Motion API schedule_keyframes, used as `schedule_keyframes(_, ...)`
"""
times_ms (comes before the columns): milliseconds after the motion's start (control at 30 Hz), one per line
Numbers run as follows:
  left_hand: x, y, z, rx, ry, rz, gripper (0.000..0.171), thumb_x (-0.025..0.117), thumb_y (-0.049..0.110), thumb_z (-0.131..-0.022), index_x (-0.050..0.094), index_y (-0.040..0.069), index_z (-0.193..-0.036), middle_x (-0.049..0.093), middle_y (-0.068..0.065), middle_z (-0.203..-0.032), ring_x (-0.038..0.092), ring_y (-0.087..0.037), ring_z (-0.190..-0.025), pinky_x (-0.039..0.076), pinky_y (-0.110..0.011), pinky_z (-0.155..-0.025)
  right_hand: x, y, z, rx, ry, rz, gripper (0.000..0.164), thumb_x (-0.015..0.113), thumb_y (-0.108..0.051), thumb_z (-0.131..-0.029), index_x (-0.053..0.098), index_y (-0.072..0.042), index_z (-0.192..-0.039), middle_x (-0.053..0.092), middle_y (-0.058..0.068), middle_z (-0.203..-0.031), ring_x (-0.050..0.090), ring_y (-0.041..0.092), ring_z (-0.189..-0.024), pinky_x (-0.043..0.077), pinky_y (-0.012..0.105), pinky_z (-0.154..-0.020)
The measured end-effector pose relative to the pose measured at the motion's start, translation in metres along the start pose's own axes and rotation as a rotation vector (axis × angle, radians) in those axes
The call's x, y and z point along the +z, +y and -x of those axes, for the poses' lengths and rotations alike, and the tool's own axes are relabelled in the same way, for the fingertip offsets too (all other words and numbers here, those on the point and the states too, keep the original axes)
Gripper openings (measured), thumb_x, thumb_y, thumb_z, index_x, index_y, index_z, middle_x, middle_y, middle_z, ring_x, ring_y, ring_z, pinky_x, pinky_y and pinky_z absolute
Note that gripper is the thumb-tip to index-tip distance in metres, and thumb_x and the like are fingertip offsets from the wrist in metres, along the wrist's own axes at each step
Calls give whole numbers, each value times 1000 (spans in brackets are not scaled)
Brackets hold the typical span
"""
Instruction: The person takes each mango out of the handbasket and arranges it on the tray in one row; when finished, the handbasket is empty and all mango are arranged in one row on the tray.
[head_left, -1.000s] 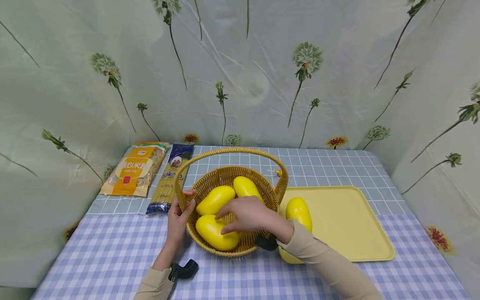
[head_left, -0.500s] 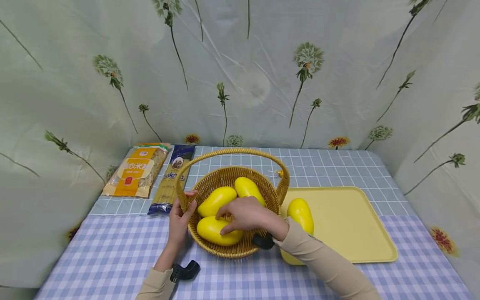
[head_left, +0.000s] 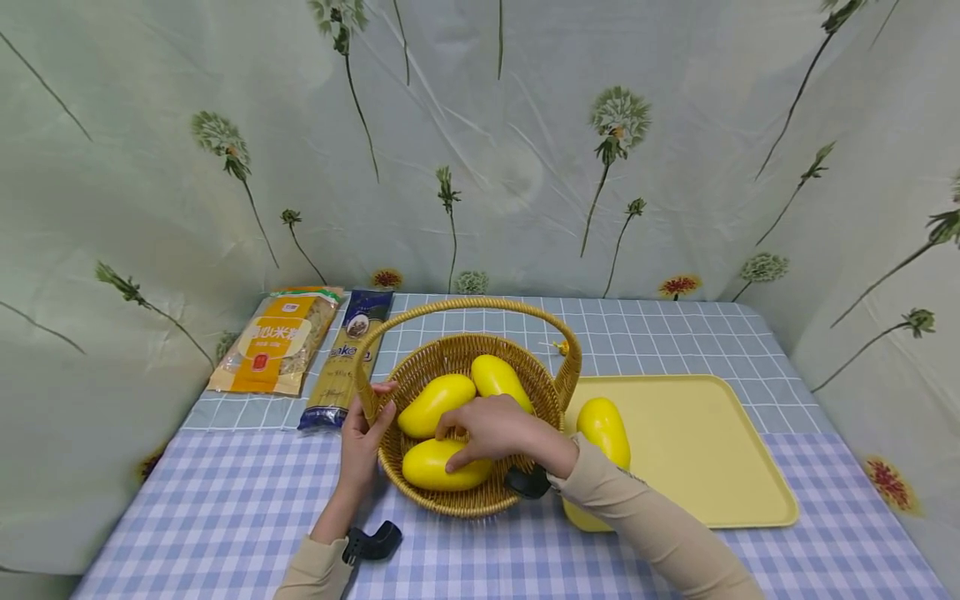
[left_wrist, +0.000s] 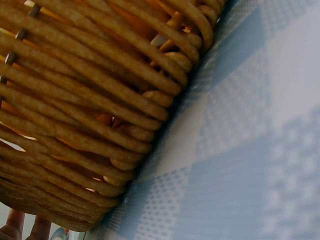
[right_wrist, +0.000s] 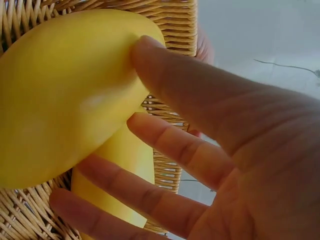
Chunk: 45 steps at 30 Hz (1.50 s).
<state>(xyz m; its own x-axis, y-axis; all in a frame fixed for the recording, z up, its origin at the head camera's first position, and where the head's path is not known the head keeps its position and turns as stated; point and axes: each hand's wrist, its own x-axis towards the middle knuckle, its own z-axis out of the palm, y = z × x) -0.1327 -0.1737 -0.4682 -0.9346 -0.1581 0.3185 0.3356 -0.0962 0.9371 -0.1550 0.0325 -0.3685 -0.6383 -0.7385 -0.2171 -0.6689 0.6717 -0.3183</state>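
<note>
A round wicker basket point(head_left: 480, 340) with a tall arched handle holds three yellow mangoes. My left hand point(head_left: 360, 446) grips its left side at the foot of the handle; the left wrist view shows the woven wall point(left_wrist: 80, 100) close up, with fingertips point(left_wrist: 39, 227) at the lower left. Inside, my right hand point(head_left: 495, 429) holds the front mango point(head_left: 435, 467), thumb on its near side. The right wrist view has that mango point(right_wrist: 65, 90) between thumb and fingers, a second one showing behind. The left mango point(head_left: 438, 400) and back mango point(head_left: 497, 379) lie beyond the hand.
On the right, a yellow tray point(head_left: 697, 442) carries one more mango point(head_left: 603, 429), partly hidden by the right sleeve. At the back left lie an orange food bag point(head_left: 273, 342) and a blue spaghetti pack point(head_left: 345, 362). A small yellow item point(head_left: 561, 347) sits behind the handle.
The front mango has turned more level and shifted slightly right under my right hand. My left hand stays on the basket, and the whole scene drifts a little rightward in the head view.
</note>
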Motion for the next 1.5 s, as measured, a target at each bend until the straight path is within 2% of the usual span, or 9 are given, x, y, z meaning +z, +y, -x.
schedule_keyframes(267, 0, 0, 0, -15, 4, -9, 32, 52, 9, -94, 43, -9, -118, 47, -28, -125, 48, -12, -119, 38, -18, -101, 1, -2, -2, 3, -14, 4, 40, 72, -49, -74, 64, -28, -107, 64, -11, -96, 52, 4, -77, 41, 21, -62)
schedule_keyframes(600, 1, 2, 1, 2, 4, 2, 30, 52, 6, -93, 43, -10, -117, 55, -17, -121, 50, -11, -118, 38, -18, -100, 1, -2, -4, 18, -49, -6, 48, 74, -49, -72, 60, -29, -113, 64, -10, -104, 54, 5, -81, 43, 24, -66)
schedule_keyframes(767, 1, 2, 1, 9, -1, 1, 29, 51, 4, -94, 42, -11, -117, 55, -16, -122, 49, -11, -118, 38, -18, -101, 3, -1, -5, 0, -98, -12, 53, 74, -46, -73, 57, -28, -120, 63, -7, -114, 56, 6, -93, 46, 25, -78)
schedule_keyframes(900, 1, 2, 1, 12, -3, 2, 30, 52, 7, -93, 43, -9, -117, 53, -19, -123, 49, -12, -118, 38, -19, -101, 4, 0, -6, -29, -129, -22, 54, 74, -43, -75, 55, -25, -123, 62, -5, -115, 57, 8, -99, 45, 24, -88)
schedule_keyframes(1000, 0, 2, 1, 14, -10, -2, 30, 52, 7, -94, 43, -9, -118, 52, -21, -124, 49, -12, -119, 38, -19, -101, 4, 0, -5, -27, -138, -21, 55, 74, -42, -75, 54, -25, -122, 63, -4, -113, 57, 8, -96, 45, 24, -87)
schedule_keyframes(1267, 1, 2, 1, -6, -4, 0, 29, 52, 7, -94, 44, -9, -117, 53, -20, -123, 49, -12, -118, 39, -19, -100, 2, -1, 0, 32, -143, 47, 62, 72, -51, -72, 50, -27, -124, 64, -4, -103, 58, 8, -86, 45, 26, -69)
schedule_keyframes(1500, 1, 4, 1, -23, 14, 4, 30, 53, 6, -93, 44, -9, -117, 53, -18, -123, 50, -12, -118, 38, -19, -100, -1, -1, 2, 60, -142, 72, 65, 73, -52, -71, 51, -32, -129, 66, -4, -108, 59, 9, -87, 42, 30, -71)
